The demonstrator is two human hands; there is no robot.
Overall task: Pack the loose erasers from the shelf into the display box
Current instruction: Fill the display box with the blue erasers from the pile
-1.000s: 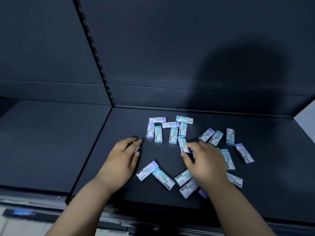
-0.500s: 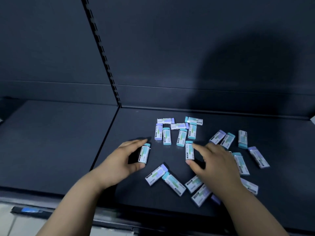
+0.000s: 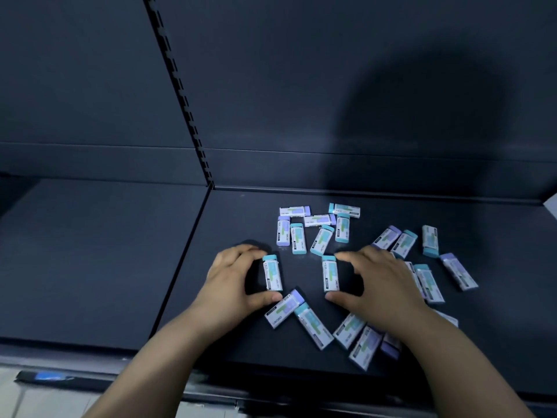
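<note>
Small sleeved erasers (image 3: 322,240) on a dark metal shelf (image 3: 241,218)
Left hand (image 3: 232,285) holds one eraser (image 3: 272,273), right hand (image 3: 382,285) another eraser (image 3: 330,273) beside it; others lie behind, before and right.

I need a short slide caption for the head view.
The left hand pinches one teal eraser, the right hand another, on a dark shelf.
</note>
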